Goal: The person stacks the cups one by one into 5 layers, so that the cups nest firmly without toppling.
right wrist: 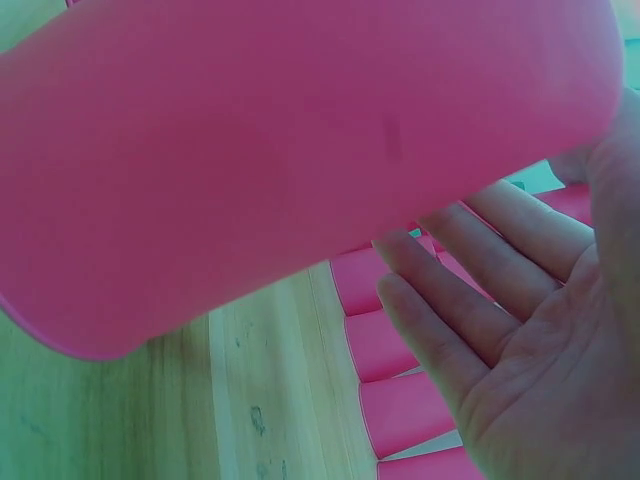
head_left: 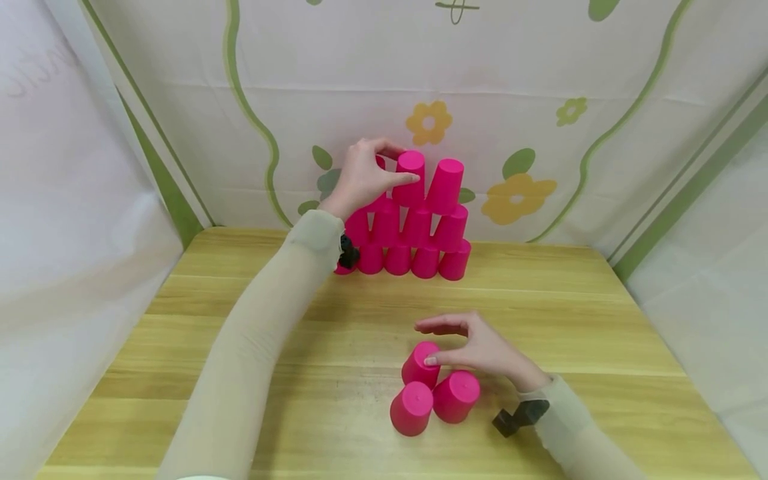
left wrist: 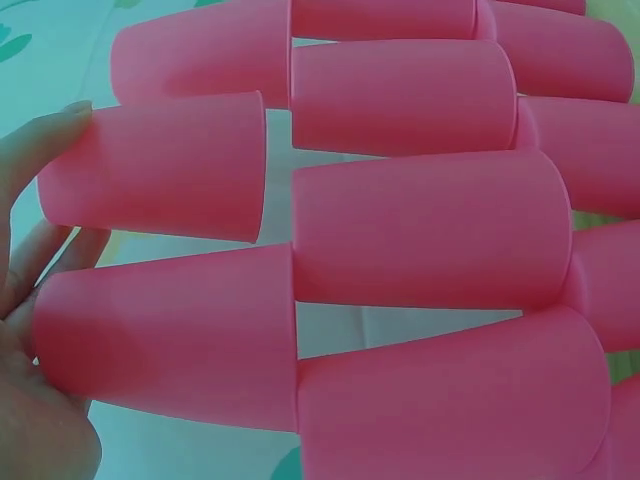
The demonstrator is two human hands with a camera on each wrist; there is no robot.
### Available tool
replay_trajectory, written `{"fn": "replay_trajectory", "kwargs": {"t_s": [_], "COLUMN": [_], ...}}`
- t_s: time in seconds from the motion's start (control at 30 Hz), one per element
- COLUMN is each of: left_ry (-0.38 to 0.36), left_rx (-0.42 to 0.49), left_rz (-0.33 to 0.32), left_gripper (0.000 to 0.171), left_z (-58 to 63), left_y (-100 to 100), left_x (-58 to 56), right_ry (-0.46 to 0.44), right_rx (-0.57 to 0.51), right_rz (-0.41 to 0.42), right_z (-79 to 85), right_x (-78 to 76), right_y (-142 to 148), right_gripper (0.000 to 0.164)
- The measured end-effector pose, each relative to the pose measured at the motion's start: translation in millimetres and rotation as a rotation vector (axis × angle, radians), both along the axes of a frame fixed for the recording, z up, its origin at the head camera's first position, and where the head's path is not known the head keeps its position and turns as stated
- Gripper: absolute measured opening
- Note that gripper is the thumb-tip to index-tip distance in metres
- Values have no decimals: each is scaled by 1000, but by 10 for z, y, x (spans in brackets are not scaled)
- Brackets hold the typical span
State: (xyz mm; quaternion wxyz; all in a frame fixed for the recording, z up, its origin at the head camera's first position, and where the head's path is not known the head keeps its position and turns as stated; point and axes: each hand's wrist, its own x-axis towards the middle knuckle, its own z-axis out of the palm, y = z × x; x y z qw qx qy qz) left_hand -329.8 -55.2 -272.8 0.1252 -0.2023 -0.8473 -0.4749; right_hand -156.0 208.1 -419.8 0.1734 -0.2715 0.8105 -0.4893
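Upside-down pink cups stand in a stacked wall (head_left: 398, 260) at the back of the table. On its top row my left hand (head_left: 367, 175) pinches a pink cup (head_left: 411, 183) between thumb and fingers. In the left wrist view a small gap shows between that cup (left wrist: 160, 170) and the row beneath. Another top-row cup (head_left: 445, 187) stands to its right; one on the left is partly hidden by the hand. Near the front, my right hand (head_left: 483, 347) reaches over a loose pink cup (head_left: 420, 367), thumb at its top, fingers extended beyond it.
Two more upside-down pink cups, one at the front (head_left: 411, 410) and one to the right (head_left: 457, 398), stand close beside the cup under my right hand. The wooden table (head_left: 540, 300) ends at a flower-printed curtain (head_left: 372, 60) right behind the wall of cups.
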Motion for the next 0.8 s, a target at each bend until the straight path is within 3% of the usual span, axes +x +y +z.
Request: {"fn": "replay_trajectory", "kwargs": {"t_s": [0.4,0.8], "left_ry": [11,-13], "left_rx": [-120,-138], "left_rz": [82,58], "left_gripper": [51,49], "left_z": [-9,12], "left_y": [-8,-12], "left_x": [-20,-21], "right_ry": [1,-1], "right_rx": [4,-5], "right_rz": [0,2], "right_z": [-18,-25], "right_x": [-5,4], "right_y": [7,18], "right_gripper": [55,57]}}
